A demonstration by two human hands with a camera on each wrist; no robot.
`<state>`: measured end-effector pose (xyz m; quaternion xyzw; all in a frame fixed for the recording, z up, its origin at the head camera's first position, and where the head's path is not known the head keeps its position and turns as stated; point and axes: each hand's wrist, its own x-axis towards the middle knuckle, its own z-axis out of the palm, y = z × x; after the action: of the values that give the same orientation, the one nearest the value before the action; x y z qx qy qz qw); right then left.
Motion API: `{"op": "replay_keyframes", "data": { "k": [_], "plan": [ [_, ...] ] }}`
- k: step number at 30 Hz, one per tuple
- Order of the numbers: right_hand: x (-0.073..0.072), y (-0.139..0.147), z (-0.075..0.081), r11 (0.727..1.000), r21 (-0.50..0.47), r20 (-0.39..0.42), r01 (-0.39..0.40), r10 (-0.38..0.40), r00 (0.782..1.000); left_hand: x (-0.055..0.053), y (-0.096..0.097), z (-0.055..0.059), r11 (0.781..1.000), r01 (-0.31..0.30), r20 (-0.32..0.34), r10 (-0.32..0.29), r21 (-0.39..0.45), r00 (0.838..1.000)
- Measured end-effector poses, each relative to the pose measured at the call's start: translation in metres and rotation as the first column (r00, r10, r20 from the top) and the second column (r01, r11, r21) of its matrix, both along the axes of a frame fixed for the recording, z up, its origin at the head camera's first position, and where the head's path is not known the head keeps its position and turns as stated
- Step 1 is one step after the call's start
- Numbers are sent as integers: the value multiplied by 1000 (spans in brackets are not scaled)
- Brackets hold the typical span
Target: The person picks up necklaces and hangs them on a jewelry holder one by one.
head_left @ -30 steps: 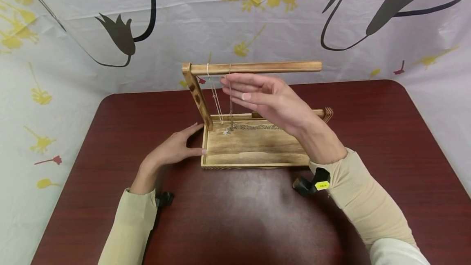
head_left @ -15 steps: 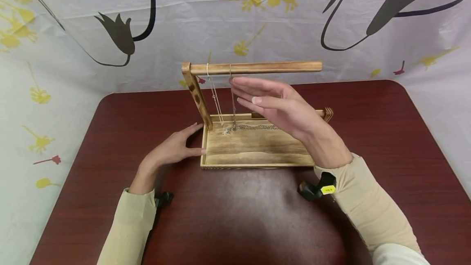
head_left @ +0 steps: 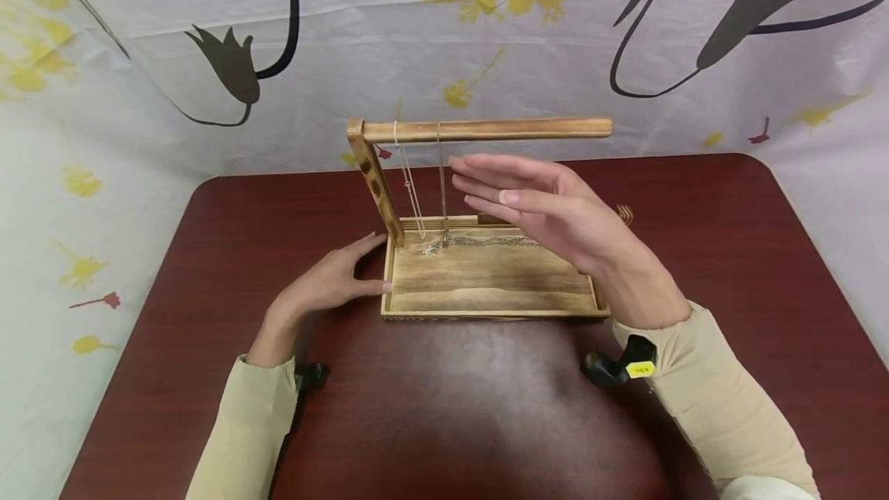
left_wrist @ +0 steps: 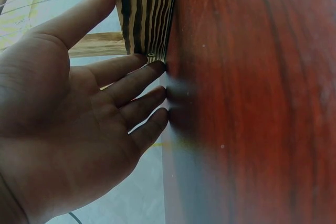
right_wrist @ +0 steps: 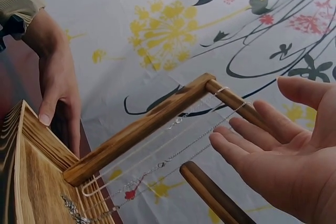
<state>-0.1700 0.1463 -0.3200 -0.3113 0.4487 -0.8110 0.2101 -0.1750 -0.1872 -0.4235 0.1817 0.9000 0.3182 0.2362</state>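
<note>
A wooden jewellery stand has a tray (head_left: 493, 276), an upright post (head_left: 376, 184) and a long top bar (head_left: 521, 129). Over the bar hang a pale thin necklace (head_left: 411, 191) near the post and a darker silver chain necklace (head_left: 441, 184) to its right. The silver one's lower end meets a heap of chain (head_left: 479, 241) lying in the tray. My right hand (head_left: 556, 211), fingers straight and holding nothing, is raised just right of the silver necklace. My left hand (head_left: 329, 280) rests against the tray's left end, its thumb at the rim and its fingers spread along the outer side.
The stand is on a dark red wooden table (head_left: 451, 407). Behind it hangs a white cloth (head_left: 542, 60) printed with flowers. A shorter second wooden rod (right_wrist: 215, 195) shows in the right wrist view, lower than the top bar.
My right hand has drawn back rightward and slightly down, away from the silver necklace its fingertips overlapped before. The silver necklace has shifted slightly right at its lower end. My left hand has stayed put.
</note>
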Motion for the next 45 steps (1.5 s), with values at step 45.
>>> {"op": "replay_keyframes", "data": {
  "k": [45],
  "plan": [
    [42,54,-12,914,356,-93,193,-170,981,-1,-6,8,996,21,-62,-15,83,998]
  ]
}}
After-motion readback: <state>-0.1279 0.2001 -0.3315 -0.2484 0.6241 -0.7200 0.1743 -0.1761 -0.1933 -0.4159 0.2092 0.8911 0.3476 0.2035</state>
